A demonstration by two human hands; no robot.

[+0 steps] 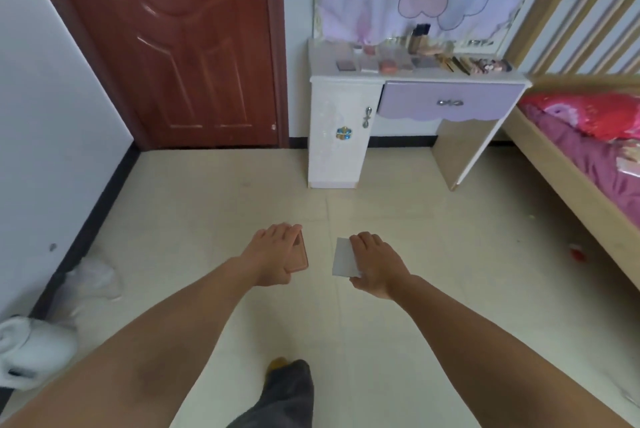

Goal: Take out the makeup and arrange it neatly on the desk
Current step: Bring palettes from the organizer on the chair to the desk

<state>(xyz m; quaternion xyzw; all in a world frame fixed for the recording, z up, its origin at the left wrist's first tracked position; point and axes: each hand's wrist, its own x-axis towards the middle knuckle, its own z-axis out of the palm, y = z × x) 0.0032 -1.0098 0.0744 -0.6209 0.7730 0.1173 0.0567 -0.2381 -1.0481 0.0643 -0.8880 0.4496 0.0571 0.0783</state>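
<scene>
Head view. I see the left grip (pixel 273 256) curled round a flat pink-brown compact (pixel 298 256), fingers over its top, thumb under; the case pokes out on the inner side of the grip. The right grip (pixel 375 263) pinches a flat white case (pixel 344 258) by its right edge, so the case juts toward the left grip. The two items sit near each other, not touching, a strip of floor showing between them. Both forearms are stretched forward, palms down, held out over the floor.

Ahead of both grips, open pale tile floor (pixel 381 206) runs up to the counter (pixel 346 79), a white unit with a lilac drawer (pixel 450 102). A row of makeup (pixel 426 62) lies along the counter top, blurred; I cannot tell the pieces apart.

Right of the right grip: a wooden bed (pixel 568 181) with pink bedding. Left of the counter: a red-brown door (pixel 180 46). Far left of the left grip, white cloth (pixel 31 351) on the floor by the wall.
</scene>
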